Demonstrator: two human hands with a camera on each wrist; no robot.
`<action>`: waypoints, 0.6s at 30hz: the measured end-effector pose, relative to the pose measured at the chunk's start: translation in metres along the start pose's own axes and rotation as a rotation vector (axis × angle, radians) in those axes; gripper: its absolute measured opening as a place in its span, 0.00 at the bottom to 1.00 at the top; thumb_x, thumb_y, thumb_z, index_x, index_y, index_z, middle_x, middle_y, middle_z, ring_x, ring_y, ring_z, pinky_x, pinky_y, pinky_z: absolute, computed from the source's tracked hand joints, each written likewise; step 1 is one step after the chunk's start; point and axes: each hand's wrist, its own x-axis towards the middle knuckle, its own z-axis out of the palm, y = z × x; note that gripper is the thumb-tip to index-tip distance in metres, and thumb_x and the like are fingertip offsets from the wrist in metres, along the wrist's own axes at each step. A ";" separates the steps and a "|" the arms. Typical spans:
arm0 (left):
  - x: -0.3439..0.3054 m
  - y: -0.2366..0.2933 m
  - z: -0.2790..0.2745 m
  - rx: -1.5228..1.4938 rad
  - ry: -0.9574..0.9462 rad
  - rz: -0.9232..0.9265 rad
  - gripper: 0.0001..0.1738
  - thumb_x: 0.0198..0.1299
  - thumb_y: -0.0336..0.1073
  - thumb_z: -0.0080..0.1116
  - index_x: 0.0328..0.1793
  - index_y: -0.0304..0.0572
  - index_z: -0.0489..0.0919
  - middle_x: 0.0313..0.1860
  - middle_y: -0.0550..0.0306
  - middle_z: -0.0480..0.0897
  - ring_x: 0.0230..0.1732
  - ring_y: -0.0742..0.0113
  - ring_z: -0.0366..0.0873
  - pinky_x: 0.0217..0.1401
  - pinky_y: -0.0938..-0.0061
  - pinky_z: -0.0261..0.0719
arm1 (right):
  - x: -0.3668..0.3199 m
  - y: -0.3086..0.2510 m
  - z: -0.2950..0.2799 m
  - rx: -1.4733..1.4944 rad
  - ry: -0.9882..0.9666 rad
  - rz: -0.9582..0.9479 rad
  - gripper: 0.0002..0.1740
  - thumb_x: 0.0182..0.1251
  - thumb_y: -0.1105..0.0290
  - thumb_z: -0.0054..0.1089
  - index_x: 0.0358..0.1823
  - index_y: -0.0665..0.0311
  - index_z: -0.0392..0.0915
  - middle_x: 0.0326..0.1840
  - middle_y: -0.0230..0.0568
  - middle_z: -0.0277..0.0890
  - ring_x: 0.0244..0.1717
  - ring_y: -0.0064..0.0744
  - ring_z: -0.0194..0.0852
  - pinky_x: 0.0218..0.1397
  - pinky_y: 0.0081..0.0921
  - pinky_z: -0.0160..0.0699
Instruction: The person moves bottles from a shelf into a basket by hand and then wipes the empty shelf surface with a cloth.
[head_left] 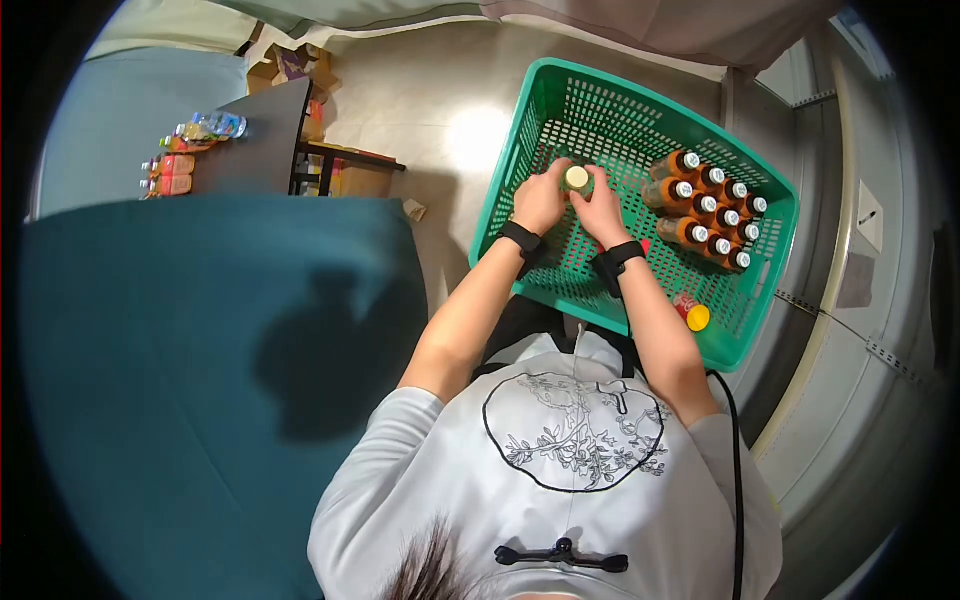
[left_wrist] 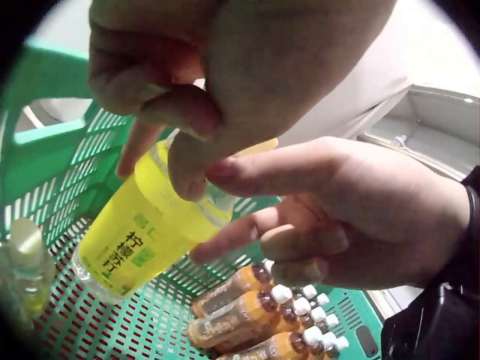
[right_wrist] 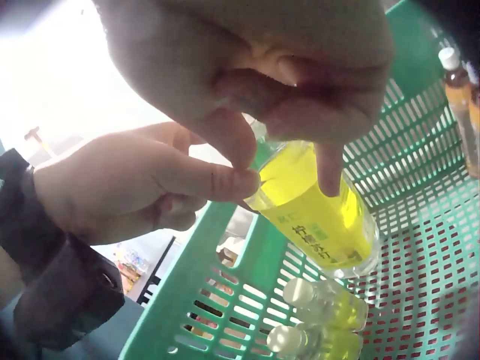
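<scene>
Both hands are on a clear drink bottle [left_wrist: 142,232] with a bright yellow label and a pale cap [head_left: 577,178], over the left part of a green plastic crate [head_left: 530,110]. From the left side, the left hand [head_left: 540,203] grips its upper part with thumb and fingers. Opposite it, the right hand [head_left: 602,212] pinches the same upper part, the two thumbs close together. The bottle tilts in both wrist views. Two similar pale-capped bottles [right_wrist: 330,306] sit in the crate close to it, in the right wrist view.
Several amber drink bottles with white caps [head_left: 705,205] stand in rows at the crate's right. A yellow-capped red bottle [head_left: 685,303] is near its front edge. Left are a dark table [head_left: 265,125] with several bottles and a teal-covered surface [head_left: 150,330]. A grey shelf unit [head_left: 830,400] stands right.
</scene>
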 end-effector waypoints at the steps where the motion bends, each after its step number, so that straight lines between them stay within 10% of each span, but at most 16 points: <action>1: 0.006 -0.005 0.000 0.028 -0.018 -0.014 0.25 0.47 0.30 0.56 0.54 0.49 0.68 0.29 0.43 0.80 0.32 0.44 0.78 0.32 0.54 0.74 | 0.008 0.001 0.007 0.000 0.000 0.012 0.28 0.53 0.67 0.58 0.56 0.57 0.60 0.39 0.51 0.76 0.40 0.49 0.77 0.42 0.39 0.75; 18: 0.043 -0.077 0.057 -0.248 -0.035 -0.302 0.24 0.52 0.31 0.51 0.58 0.39 0.63 0.30 0.37 0.78 0.33 0.40 0.77 0.32 0.54 0.73 | 0.075 0.040 0.075 0.059 -0.253 0.231 0.30 0.56 0.78 0.51 0.61 0.57 0.54 0.47 0.57 0.72 0.46 0.53 0.73 0.43 0.41 0.73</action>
